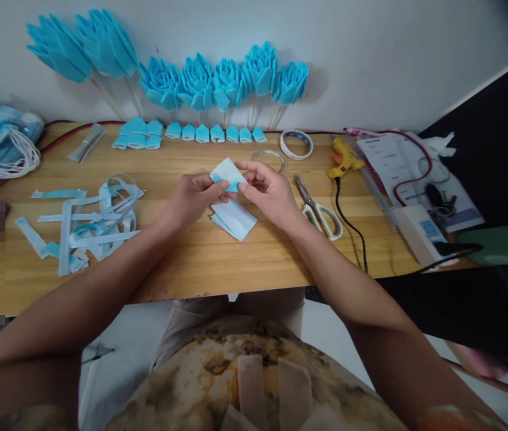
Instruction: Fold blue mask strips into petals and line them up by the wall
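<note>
A small pale-blue fabric piece (228, 170) is held up between both hands, its lower edge partly folded to show brighter blue. My left hand (197, 194) pinches its left side between thumb and fingers. On its right side, my right hand (269, 190) grips it the same way. Just below, a stack of flat pale-blue fabric pieces (236, 220) lies on the wooden table (182, 263). Scissors (319, 209) with white handles rest to the right of my right hand. Behind the hands is a thin clear tape ring (269, 159).
Blue fabric flowers (195, 81) on sticks lean along the wall, above a row of folded blue petals (202, 133). Cut strips (87, 224) lie at left. A white tape roll (297, 144), a yellow glue gun (344, 157) with its cord, papers (386, 158) and a white power strip (422, 233) occupy the right.
</note>
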`<state>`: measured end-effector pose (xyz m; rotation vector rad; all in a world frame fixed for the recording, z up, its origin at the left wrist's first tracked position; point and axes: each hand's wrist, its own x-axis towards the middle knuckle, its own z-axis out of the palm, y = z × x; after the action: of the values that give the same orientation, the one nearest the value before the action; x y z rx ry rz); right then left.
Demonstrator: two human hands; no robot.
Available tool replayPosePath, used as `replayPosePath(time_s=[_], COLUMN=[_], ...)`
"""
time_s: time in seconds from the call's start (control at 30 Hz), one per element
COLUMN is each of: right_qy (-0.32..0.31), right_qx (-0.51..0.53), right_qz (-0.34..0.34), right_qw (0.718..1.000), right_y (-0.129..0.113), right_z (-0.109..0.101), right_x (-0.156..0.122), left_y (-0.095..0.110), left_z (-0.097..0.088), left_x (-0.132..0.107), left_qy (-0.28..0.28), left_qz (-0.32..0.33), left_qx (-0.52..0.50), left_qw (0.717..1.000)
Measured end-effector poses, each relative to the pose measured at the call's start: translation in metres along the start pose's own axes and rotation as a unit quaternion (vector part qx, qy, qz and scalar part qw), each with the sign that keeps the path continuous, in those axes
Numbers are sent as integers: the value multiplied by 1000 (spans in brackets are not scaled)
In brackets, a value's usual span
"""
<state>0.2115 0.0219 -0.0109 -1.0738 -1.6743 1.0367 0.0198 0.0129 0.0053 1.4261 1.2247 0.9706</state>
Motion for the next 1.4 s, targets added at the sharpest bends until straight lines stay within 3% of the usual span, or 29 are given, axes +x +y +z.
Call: replayPosePath(time_s=[0.23, 0.43, 0.53, 0.63, 0.8, 1.1, 1.4], right_qy=[-14, -30, -59, -80, -75, -29, -3], right_qx=[49, 101, 119, 136, 149, 103, 64], right_qz=[-1, 28, 32, 40, 54, 29, 1], right_qw=[999, 994, 991, 987, 985, 994, 998], right_y=[4, -5, -6, -2, 0, -10, -9], right_z=[0, -2, -1, 1, 2, 0, 0], right_x=[0, -2, -2, -1, -1, -2, -2], left_y=[0, 0, 2, 2, 0, 6, 5], left_z=[-4, -5, -6, -6, -4, -2, -3], left_x=[-1, -1, -2, -1, 0, -4, -3], left_qy=[-35, -21, -55, -46, -6, -49, -52], left_qz=[15, 21, 9, 21, 33, 8, 3], left_qx=[19, 15, 37, 14, -70, 12, -30], left_qw=[999, 999, 998, 999, 997, 999, 998])
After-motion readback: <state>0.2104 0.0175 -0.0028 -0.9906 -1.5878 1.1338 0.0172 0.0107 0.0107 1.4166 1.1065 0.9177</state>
